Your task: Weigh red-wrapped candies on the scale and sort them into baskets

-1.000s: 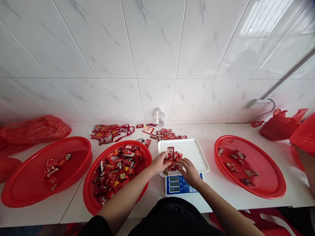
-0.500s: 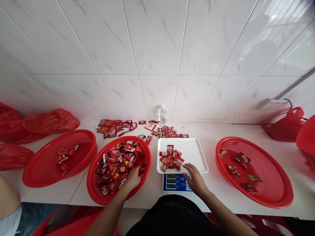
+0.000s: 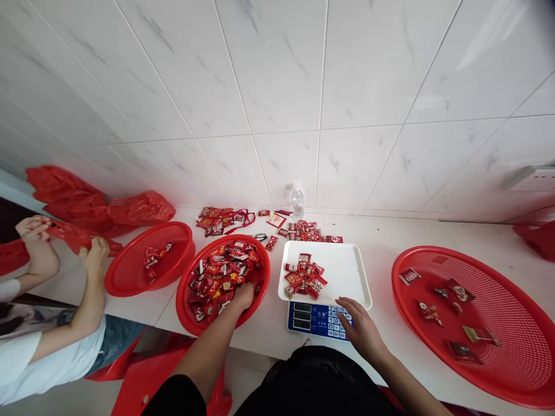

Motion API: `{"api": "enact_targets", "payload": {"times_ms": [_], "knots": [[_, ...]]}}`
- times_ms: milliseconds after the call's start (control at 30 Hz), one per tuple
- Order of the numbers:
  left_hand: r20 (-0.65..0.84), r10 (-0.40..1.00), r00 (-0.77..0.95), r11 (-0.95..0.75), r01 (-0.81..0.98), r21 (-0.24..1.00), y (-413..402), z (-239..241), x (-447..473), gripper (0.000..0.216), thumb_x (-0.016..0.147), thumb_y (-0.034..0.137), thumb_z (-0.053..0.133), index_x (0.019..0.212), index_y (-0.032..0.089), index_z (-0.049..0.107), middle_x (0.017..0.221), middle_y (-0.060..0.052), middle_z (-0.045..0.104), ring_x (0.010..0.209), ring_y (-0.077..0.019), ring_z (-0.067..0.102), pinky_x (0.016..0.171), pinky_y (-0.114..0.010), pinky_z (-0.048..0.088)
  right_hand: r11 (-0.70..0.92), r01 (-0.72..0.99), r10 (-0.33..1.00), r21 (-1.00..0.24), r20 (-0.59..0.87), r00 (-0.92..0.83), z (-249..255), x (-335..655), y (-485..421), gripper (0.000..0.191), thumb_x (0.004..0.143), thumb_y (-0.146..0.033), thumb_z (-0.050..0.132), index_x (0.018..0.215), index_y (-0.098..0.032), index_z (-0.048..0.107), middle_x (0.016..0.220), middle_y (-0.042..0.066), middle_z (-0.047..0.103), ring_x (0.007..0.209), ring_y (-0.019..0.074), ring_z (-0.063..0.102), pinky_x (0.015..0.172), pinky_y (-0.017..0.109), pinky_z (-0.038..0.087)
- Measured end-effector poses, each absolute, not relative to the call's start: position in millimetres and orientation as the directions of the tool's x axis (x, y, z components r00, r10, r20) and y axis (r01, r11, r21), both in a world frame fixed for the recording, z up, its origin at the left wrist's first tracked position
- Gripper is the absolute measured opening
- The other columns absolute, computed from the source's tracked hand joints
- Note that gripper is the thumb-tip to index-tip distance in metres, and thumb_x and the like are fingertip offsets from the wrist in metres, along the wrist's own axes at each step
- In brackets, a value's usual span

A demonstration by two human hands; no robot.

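Observation:
My left hand [image 3: 245, 294] reaches into a red mesh basket [image 3: 181, 306] heaped with small red-wrapped snack packets [image 3: 217, 280]. Its fingers are buried among the packets, so their grip is hidden. My right hand [image 3: 363, 328] is open and holds nothing, its fingers spread over the keypad side of a blue-fronted digital scale [image 3: 318, 320], close to the near edge of the white tray [image 3: 342, 271] on top. A small pile of red packets [image 3: 304, 280] lies on the tray's left half.
Loose packets [image 3: 306, 232] and a clear bottle [image 3: 297, 202] stand by the wall. Wide red baskets hold a few packets, one at right [image 3: 401, 300], one at left [image 3: 125, 283]. At far left, a co-worker's hands [image 3: 93, 254] hold a red plastic bag [image 3: 71, 234].
The view has turned left, bringing the co-worker's arms and bag into sight. My right hand has drawn slightly away from the packets on the tray. My left hand stays in the basket.

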State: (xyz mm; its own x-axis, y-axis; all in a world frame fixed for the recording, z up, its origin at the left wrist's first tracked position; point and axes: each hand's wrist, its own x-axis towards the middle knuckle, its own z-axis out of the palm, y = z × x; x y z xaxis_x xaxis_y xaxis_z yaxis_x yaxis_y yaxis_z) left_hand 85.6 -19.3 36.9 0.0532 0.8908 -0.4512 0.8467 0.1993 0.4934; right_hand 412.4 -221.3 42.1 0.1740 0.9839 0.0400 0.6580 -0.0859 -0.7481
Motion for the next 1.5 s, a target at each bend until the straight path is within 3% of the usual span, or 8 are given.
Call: {"api": "enact_targets", "payload": {"times_ms": [200,500,767,900,1033,1133,1333,1500], "knots": [[-0.561,0.826,0.053,0.286,0.818,0.498,-19,38,98,0.028,0.078,0.039,0.056,0.093,0.018,0.068,0.086,-0.009,0.073,0.085,-0.0261,0.065,0.08,-0.034,0.046,-0.054,0.647,0.99,-0.761,0.042,0.132,36,419,-225,0.036,0.091,-0.04,0.042,0.116,-0.023,0.061,0.121,0.008,0.061,0.114,0.0236,0.055,0.096,0.041,0.048],[-0.573,0.812,0.111,0.343,0.703,0.623,-23,50,92,0.055,0.082,0.061,0.043,0.112,0.019,0.06,0.108,-0.012,0.068,0.094,-0.0258,0.063,0.077,-0.033,0.048,-0.032,0.653,0.989,-0.757,0.071,0.13,35,391,-212,0.035,0.09,-0.033,0.042,0.118,-0.021,0.06,0.12,0.01,0.061,0.114,0.0245,0.054,0.096,0.042,0.047],[-0.417,0.884,0.21,0.196,0.644,0.74,-34,64,80,0.036,0.079,0.044,0.048,0.102,0.018,0.06,0.104,-0.01,0.068,0.096,-0.0251,0.062,0.08,-0.032,0.049,-0.082,0.698,0.982,-0.712,0.06,0.177,36,354,-188,0.036,0.088,-0.026,0.042,0.12,-0.022,0.058,0.122,0.009,0.06,0.115,0.0229,0.053,0.097,0.04,0.046],[-0.342,0.919,0.196,0.152,0.623,0.767,-35,61,72,0.035,0.078,0.044,0.047,0.099,0.017,0.059,0.101,-0.008,0.068,0.097,-0.0243,0.061,0.085,-0.032,0.047,-0.145,0.743,0.974,-0.653,0.037,0.222,37,339,-177,0.046,0.087,-0.033,0.047,0.132,-0.026,0.047,0.14,0.009,0.044,0.132,0.0257,0.036,0.103,0.043,0.04],[-0.314,0.925,0.215,0.141,0.572,0.808,-33,60,69,0.034,0.078,0.044,0.05,0.097,0.018,0.06,0.102,-0.008,0.068,0.101,-0.0252,0.06,0.086,-0.032,0.046,-0.23,0.798,0.969,-0.556,-0.056,0.24,48,321,-149,0.066,0.079,-0.052,0.057,0.14,-0.036,0.035,0.155,0.005,0.014,0.142,0.0346,0.005,0.108,0.058,0.021],[-0.319,0.925,0.208,0.161,0.547,0.822,-32,67,72,0.035,0.078,0.042,0.052,0.101,0.018,0.061,0.11,-0.009,0.066,0.107,-0.0259,0.058,0.089,-0.032,0.046,-0.255,0.836,0.967,-0.486,-0.144,0.211,58,309,-119,0.08,0.071,-0.064,0.059,0.141,-0.043,0.027,0.157,0.003,0.003,0.141,0.038,-0.007,0.106,0.065,0.008],[-0.319,0.925,0.208,0.169,0.525,0.834,-32,77,75,0.041,0.077,0.042,0.055,0.109,0.017,0.061,0.118,-0.01,0.064,0.113,-0.0269,0.056,0.093,-0.033,0.044,-0.159,0.897,0.976,-0.412,-0.201,0.081,55,307,-85,0.082,0.069,-0.069,0.058,0.141,-0.046,0.026,0.156,0.003,0.013,0.14,0.0416,-0.003,0.102,0.069,-0.001],[-0.316,0.93,0.186,0.177,0.525,0.832,-31,74,74,0.045,0.078,0.043,0.055,0.114,0.015,0.059,0.125,-0.011,0.06,0.119,-0.0278,0.052,0.098,-0.035,0.041,-0.069,0.879,0.997,-0.471,-0.021,0.068,42,323,-84,0.059,0.08,-0.051,0.056,0.136,-0.042,0.039,0.144,0.003,0.04,0.133,0.0327,0.028,0.106,0.058,0.016]]}}
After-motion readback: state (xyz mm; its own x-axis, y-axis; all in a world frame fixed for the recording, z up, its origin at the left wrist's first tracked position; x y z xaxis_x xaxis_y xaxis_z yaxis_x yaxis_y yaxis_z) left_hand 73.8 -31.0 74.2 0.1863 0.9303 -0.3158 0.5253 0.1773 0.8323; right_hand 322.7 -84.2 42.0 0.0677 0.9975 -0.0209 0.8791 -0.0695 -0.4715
